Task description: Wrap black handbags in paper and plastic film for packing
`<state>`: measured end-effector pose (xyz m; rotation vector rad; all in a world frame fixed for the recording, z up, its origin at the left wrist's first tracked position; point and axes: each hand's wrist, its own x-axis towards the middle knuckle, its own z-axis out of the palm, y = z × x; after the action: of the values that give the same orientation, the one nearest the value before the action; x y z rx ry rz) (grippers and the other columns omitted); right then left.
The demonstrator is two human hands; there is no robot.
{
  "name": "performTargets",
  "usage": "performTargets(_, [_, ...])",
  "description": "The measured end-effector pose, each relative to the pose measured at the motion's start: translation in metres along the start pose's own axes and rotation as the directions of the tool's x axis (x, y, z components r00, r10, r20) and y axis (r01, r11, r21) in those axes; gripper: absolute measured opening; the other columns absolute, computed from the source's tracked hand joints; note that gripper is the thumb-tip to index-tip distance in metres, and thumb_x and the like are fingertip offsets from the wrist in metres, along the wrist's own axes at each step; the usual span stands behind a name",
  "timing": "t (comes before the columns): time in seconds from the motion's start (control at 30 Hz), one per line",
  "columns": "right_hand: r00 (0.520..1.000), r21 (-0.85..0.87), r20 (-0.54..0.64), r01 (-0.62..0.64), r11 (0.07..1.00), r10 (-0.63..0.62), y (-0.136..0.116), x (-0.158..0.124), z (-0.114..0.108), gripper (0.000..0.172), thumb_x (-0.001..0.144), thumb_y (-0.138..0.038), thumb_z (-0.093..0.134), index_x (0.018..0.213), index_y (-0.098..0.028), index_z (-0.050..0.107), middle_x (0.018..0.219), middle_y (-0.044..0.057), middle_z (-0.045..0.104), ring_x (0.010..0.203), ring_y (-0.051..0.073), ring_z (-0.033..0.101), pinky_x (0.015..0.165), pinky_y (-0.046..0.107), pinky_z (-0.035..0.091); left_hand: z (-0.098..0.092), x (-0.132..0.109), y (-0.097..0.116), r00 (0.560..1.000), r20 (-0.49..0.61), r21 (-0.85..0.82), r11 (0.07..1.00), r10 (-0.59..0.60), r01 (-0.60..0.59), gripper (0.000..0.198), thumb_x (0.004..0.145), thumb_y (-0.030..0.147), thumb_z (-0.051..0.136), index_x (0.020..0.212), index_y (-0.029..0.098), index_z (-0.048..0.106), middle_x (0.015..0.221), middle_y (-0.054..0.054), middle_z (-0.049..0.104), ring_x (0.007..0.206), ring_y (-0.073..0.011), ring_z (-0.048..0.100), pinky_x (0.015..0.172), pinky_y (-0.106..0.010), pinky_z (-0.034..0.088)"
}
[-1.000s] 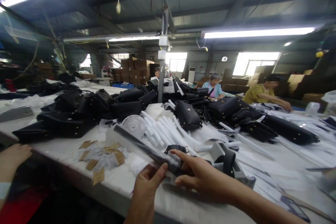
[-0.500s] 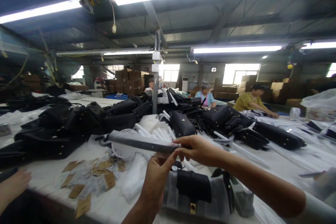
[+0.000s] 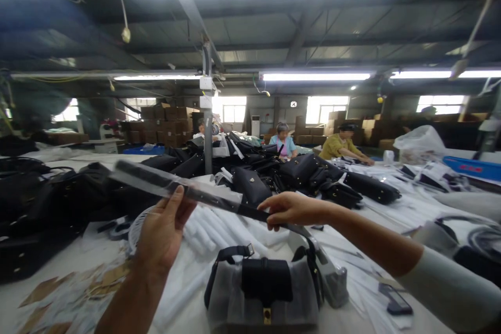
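Black strap [image 3: 252, 212] up in the air over the counter [image 3: 183, 321], tilted, part of it inside a see-through sleeve [image 3: 144, 180]. Held at two spots: gripped through the sleeve by the left hand [image 3: 164, 232], thumb on top, and pinched on the bare black part by the right hand [image 3: 291, 210]. Squeeze softly, so as not to crumple the thin sleeve. Go slow and straight, with no twisting. Mind the black bag [image 3: 266, 279] just below.

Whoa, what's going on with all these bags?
Someone holds up a long black strap, partly inside a clear plastic sleeve. The left hand grips the sleeved part; the right hand holds it where it's bare. Below the hands sits a bag with a black flap, and black bags are piled behind.
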<state>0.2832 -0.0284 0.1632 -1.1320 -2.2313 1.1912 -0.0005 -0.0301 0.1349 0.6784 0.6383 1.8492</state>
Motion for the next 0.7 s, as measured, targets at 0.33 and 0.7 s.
performTargets(0.33, [0.987,0.132,-0.098,0.14,0.981,-0.128,0.027,-0.01,-0.011,0.07,0.08,-0.043,0.073,0.14,-0.016,0.048,0.091,0.005,0.074,0.079,0.015,0.067,0.08,0.029,0.051,0.055,-0.032,-0.092,0.957,0.232,0.114,0.982,-0.173,0.15,0.018,0.071,0.011,0.079,0.089,0.013,0.075,0.091,-0.006,0.077,0.081,-0.0133,0.071,0.072,-0.019,0.06])
performTargets(0.7, [0.984,0.104,-0.178,0.037,0.994,-0.018,0.078,-0.048,-0.013,0.078,0.074,-0.034,0.079,0.143,-0.02,0.046,0.078,-0.003,0.07,0.069,0.012,0.064,0.067,0.021,0.046,0.072,-0.05,-0.129,0.94,0.249,0.165,0.967,-0.232,0.195,0.02,0.073,0.008,0.077,0.092,0.015,0.074,0.095,-0.005,0.077,0.089,-0.0147,0.071,0.074,-0.018,0.059])
